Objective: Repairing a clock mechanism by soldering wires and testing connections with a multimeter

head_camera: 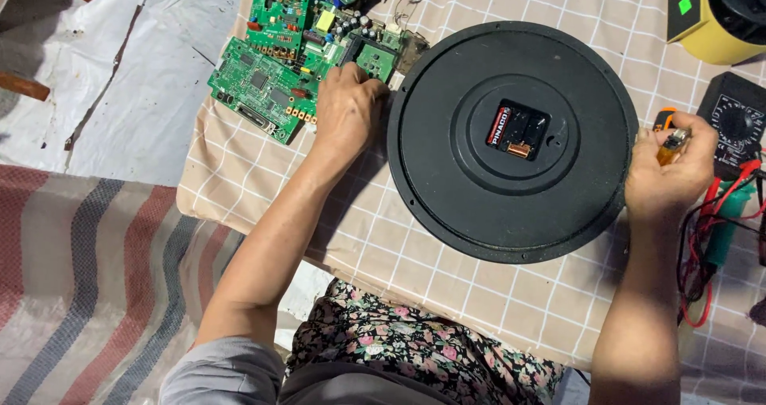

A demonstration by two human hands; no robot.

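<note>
A round black clock (511,142) lies face down on the checked beige cloth (375,237), its back mechanism (517,129) showing at the centre. My left hand (347,110) rests at the clock's left rim, fingers bent onto the edge of the green circuit boards (275,62). My right hand (670,173) sits just off the clock's right rim and pinches a small orange lighter (670,143) between thumb and fingers.
A black multimeter (738,122) with red leads (702,237) lies at the right edge. A yellow-and-black device (718,14) stands top right. A striped mat (88,285) and white sheet (144,78) cover the floor at left. My floral-clad lap (415,357) is below the table.
</note>
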